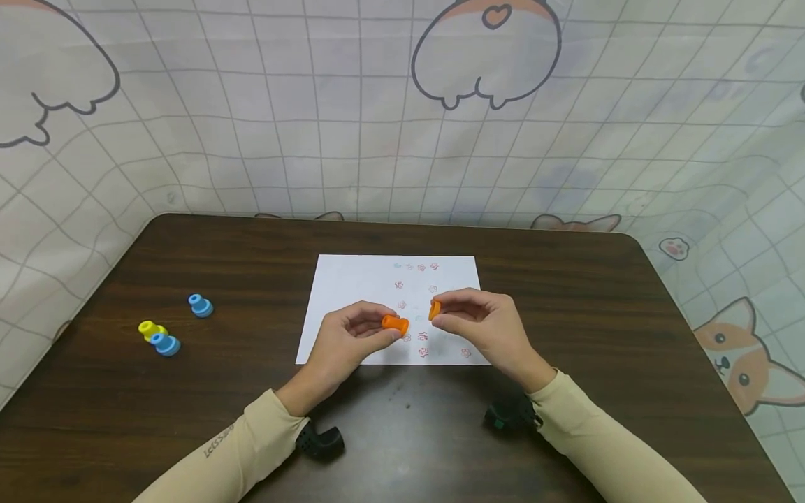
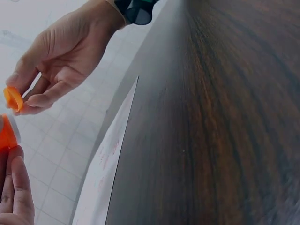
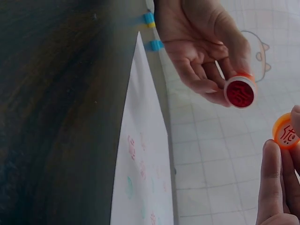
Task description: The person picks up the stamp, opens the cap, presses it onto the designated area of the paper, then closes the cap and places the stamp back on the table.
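Over the white paper (image 1: 352, 279), my left hand (image 1: 344, 342) pinches an orange stamp (image 1: 393, 323) between thumb and fingers. Its red stamping face (image 3: 240, 93) with a white ring around it shows in the right wrist view. My right hand (image 1: 487, 328) pinches the orange cap (image 1: 435, 309) of the stamp, apart from it and to its right. A red character on a white disc marks the cap's end (image 3: 286, 132). Small red and pale blue prints (image 1: 423, 337) dot the paper's middle and right part. Both hands hover above the sheet, partly covering it.
On the left of the dark wooden table (image 1: 251, 279) stand a blue stamp (image 1: 200, 305), a yellow stamp (image 1: 151, 330) and another blue stamp (image 1: 165, 344) close beside the yellow one. A white checked curtain (image 1: 283, 126) with cartoon dogs surrounds the table's far and side edges.
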A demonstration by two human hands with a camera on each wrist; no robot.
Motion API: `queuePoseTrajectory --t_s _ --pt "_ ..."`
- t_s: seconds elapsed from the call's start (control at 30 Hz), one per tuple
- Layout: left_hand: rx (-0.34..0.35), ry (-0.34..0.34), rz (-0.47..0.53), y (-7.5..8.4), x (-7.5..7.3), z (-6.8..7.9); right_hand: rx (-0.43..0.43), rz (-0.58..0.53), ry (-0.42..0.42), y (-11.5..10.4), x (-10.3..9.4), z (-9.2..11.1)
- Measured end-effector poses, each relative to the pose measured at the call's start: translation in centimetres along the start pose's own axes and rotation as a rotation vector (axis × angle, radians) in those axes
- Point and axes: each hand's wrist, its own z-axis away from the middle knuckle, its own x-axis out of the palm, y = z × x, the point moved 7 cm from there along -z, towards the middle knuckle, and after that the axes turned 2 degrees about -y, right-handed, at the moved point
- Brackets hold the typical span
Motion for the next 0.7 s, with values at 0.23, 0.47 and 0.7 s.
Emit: queuePoseTrajectory --t_s 0.23,0.47,0.7 --pt "-0.029 0.021 0.111 -0.2 0.1 0.2 0.005 -0.034 -0.034 0.3 0.7 0.2" --pt "-0.046 0.009 0.139 0.1 0.4 0.7 0.005 -0.045 -0.063 0.4 1.4 0.4" --pt "-0.027 0.004 0.160 0.3 0.4 0.8 0.008 -0.058 -0.078 0.4 1.8 0.4"
